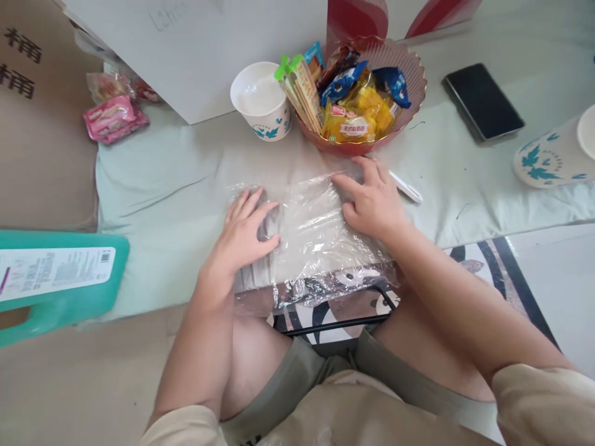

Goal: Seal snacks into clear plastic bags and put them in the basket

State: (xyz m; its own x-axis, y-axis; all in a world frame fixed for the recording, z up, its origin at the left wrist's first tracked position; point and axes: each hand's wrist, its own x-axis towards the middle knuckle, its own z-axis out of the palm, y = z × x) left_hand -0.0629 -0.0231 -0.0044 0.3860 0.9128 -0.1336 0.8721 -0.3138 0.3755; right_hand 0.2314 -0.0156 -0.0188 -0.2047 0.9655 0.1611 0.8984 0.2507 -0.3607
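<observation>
Together, the left hand [244, 232] and right hand [372, 201], fingers spread, press flat on the plastic wrap [311, 238] lying between and beneath them.

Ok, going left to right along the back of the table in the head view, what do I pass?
Pink snack packet → upright paper cup → bowl of wrapped snacks → black phone → tipped paper cup.

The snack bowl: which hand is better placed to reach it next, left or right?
Probably the right hand. It rests on the plastic wrap's far edge, just below the bowl. The left hand lies flat on the wrap's left side, farther from the bowl, nearer the cup.
</observation>
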